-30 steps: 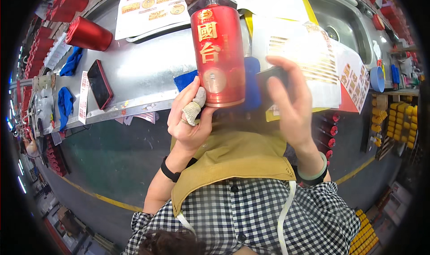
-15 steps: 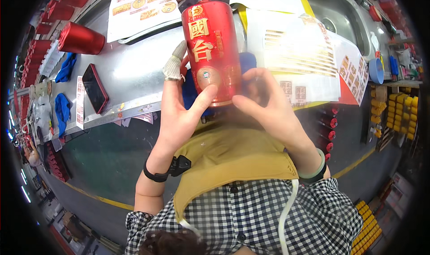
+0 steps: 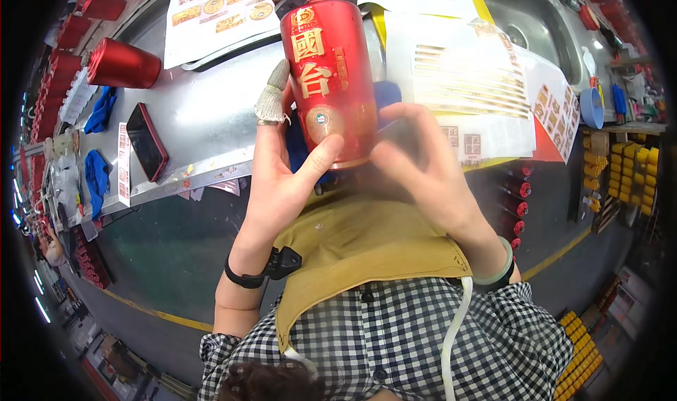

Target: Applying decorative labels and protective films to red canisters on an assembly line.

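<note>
Watching remotely, I see the left hand with fingers clamped low on the bottle at twelve o'clock; the right hand, fingers apart, sits at its four o'clock. A loosened thumb could let it slip.

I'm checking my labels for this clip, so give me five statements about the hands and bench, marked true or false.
1. The left hand touches the red bottle. True.
2. The right hand holds the phone. False: the phone lies on the metal bench, left of the bottle.
3. A pale cover sits on a left-hand finger. True.
4. The apron is blue. False: it is tan.
5. A blue bowl is right of the bottle. True.
</note>
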Demonstrator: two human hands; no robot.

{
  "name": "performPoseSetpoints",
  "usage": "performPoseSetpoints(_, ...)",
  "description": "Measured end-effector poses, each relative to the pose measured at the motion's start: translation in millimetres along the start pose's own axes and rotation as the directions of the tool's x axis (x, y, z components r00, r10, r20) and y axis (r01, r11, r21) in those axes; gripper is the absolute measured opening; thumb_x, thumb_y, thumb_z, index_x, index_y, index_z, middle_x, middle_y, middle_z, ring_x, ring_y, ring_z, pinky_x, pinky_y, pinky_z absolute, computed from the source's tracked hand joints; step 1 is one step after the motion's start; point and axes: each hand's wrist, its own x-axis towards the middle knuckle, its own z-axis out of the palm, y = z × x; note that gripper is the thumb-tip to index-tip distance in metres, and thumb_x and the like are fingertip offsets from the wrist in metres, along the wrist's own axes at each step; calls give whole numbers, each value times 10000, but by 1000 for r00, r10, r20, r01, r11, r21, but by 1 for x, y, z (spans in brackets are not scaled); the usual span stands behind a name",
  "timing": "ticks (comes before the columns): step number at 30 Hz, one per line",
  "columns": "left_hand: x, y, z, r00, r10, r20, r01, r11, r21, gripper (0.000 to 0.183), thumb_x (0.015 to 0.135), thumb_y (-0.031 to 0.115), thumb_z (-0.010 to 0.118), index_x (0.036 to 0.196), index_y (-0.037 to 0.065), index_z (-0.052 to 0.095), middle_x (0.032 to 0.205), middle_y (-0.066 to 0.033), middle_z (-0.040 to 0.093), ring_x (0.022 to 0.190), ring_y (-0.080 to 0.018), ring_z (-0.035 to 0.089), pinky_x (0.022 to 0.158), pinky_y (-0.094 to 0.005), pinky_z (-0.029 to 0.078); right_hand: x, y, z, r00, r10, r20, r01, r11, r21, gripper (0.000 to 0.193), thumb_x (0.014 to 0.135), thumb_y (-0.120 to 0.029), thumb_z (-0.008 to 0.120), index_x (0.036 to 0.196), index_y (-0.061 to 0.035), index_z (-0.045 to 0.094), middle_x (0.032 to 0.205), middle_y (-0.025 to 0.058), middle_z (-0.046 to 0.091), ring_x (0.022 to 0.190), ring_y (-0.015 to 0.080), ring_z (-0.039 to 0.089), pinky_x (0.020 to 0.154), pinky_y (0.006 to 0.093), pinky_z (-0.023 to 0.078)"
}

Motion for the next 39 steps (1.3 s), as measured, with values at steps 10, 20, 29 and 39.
performPoseSetpoints(10,1,2,7,999,-34,-36,35,999,39,911,890,112,784,1597,-27,226,1542,-184,387,1420,-253,415,1178,-405,363,-9,7,3,937,-335,-104,271,880,-390,208,985,-63,632,1178,6,598,1066,153,670,997,284,670,896,374,507)
performPoseSetpoints(20,6,4,8,998,-37,-54,40,998,57,962,864,127,815,1592,-32,208,1534,-182,391,1416,-254,417,1153,-402,404,-7,13,1,948,-300,-108,253,912,-322,214,993,-74,615,1190,5,586,1009,153,678,926,255,676,858,352,517)
performPoseSetpoints(29,9,13,12,994,-105,-17,106,993,53,997,848,104,821,1608,17,182,1487,-157,427,1348,-239,483,1114,-392,452,-7,11,0,958,-275,-83,242,930,-278,218,973,-60,618,1179,5,589,992,135,681,909,208,676,832,341,530)
performPoseSetpoints(39,13,18,18,995,-100,-20,98,992,-78,1045,852,14,785,1636,87,97,1483,-144,415,1337,-248,508,1003,-357,571,1,21,3,941,-334,-64,312,923,-224,216,982,-71,618,1181,3,577,993,132,675,909,215,681,836,337,529)
